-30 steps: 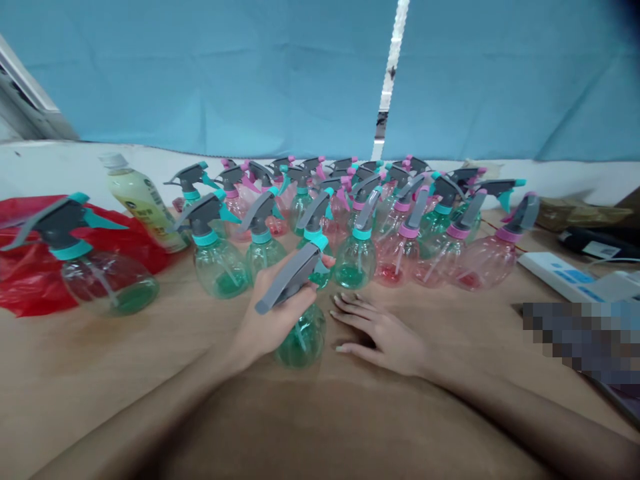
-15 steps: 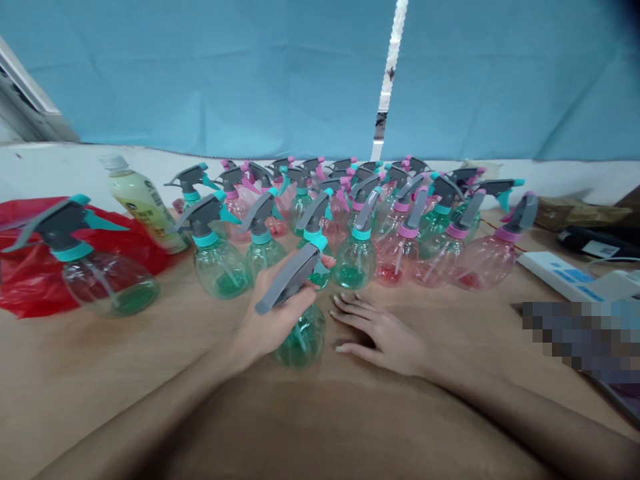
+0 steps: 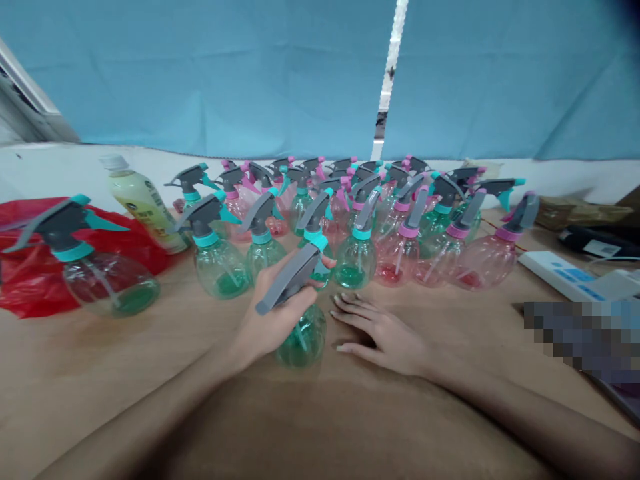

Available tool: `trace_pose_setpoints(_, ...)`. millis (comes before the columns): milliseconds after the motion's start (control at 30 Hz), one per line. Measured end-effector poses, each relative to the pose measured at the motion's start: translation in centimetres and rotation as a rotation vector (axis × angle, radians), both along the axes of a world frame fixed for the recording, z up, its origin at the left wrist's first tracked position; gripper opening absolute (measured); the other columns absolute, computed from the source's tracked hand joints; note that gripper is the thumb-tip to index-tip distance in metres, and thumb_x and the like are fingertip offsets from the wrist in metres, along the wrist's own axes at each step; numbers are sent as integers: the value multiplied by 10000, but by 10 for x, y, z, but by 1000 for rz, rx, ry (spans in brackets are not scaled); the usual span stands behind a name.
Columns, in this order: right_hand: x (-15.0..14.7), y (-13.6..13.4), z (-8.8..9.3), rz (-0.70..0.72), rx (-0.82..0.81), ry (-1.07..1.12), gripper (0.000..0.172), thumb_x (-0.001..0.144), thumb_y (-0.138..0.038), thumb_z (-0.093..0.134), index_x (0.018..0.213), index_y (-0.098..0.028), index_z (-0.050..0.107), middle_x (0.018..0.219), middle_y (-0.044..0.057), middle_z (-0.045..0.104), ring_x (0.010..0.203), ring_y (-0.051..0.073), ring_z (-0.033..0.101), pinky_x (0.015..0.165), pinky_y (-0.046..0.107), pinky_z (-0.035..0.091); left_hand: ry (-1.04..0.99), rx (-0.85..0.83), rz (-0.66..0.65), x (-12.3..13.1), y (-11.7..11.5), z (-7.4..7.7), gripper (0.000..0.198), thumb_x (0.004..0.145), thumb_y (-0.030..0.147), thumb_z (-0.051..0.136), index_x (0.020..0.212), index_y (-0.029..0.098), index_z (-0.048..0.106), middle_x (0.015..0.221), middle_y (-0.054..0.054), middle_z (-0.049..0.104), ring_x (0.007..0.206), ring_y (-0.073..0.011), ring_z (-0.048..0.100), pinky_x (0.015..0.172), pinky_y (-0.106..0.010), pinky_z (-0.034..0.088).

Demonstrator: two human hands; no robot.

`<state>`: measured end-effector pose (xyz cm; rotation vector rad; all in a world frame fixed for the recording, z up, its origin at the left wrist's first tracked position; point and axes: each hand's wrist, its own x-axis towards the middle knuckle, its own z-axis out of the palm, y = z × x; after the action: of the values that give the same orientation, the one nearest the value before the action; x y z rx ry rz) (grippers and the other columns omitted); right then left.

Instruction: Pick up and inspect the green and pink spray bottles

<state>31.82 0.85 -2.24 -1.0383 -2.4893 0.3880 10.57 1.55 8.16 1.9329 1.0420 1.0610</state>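
My left hand (image 3: 273, 317) is wrapped round the neck of a green spray bottle (image 3: 303, 339) that stands upright on the wooden table (image 3: 280, 420). Its grey sprayer head with a turquoise nozzle rises above the hand. My right hand (image 3: 383, 333) lies on the tabletop just right of that bottle, fingers extended and holding nothing. Directly behind the hands are more spray bottles, among them a green one (image 3: 355, 263) and a pink one (image 3: 393, 260). Several others, green or pink with grey heads, are crowded further back. Hands cover part of the held bottle.
At the left, a separate green spray bottle (image 3: 110, 283) stands before a red plastic bag (image 3: 30, 287) and a tilted yellowish bottle (image 3: 145, 203). A white power strip (image 3: 555, 273) and a dark pixelated object (image 3: 575, 340) lie at the right. A blue curtain (image 3: 225, 80) hangs behind.
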Motion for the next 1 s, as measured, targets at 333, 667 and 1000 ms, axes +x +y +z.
trace_pose_setpoints(333,0,0,1,-5,4,-39,612,871,-534,446,1383,-209,365,1450,64,341,1348,222,281,1113,445,250,-60,2,-25,1,0,0,421,717,105,481,1078,293,592,1097,14,653,941,-191,640,809,-304,508)
trace_pose_setpoints(667,-1,0,2,-9,0,-51,623,870,-541,442,1385,-200,361,1448,72,345,1346,224,286,1107,449,258,103,84,29,-1,1,2,219,757,161,474,900,275,596,696,46,578,618,-150,554,600,-268,426)
trace_pose_setpoints(1000,-1,0,1,-6,12,-44,603,874,-534,443,1369,-194,388,1446,77,346,1346,221,287,1105,451,262,101,122,15,0,1,6,122,740,153,474,776,233,559,752,28,591,701,-150,563,684,-271,446)
